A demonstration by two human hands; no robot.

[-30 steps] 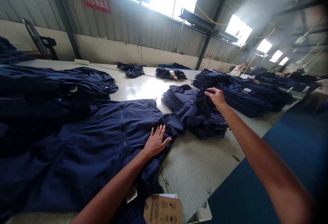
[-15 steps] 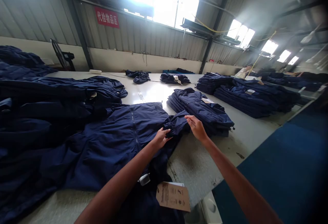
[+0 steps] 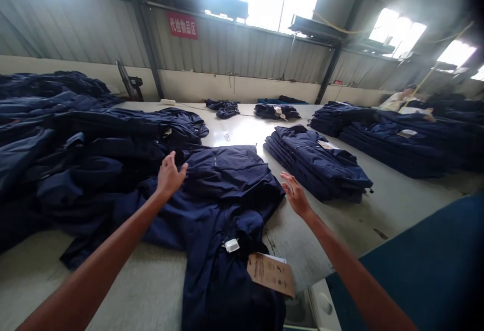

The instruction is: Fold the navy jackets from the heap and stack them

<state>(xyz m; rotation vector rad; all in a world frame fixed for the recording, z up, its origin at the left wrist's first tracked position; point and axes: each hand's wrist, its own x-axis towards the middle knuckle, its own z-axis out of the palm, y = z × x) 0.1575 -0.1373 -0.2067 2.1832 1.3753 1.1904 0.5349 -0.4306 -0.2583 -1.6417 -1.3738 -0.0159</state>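
A navy zip jacket [image 3: 227,189] lies on the pale table [image 3: 340,230] in front of me, one sleeve folded over its front and its lower part hanging over the near edge with a brown card tag [image 3: 271,274]. My left hand [image 3: 169,174] hovers open above the jacket's left side, fingers spread, holding nothing. My right hand [image 3: 295,195] is open just off the jacket's right edge, above bare table. A neat stack of folded navy jackets [image 3: 317,162] sits right of my right hand.
A loose heap of navy garments [image 3: 75,144] covers the left of the table. More folded stacks [image 3: 385,139] lie at the far right, where another person [image 3: 401,100] works. Two small bundles [image 3: 278,111] sit at the back. A blue floor [image 3: 416,270] runs along the right.
My right hand drew the sleeve from the folded stack back over the jacket, and both hands let go. The left hand has lifted and moved left; the camera has turned left.
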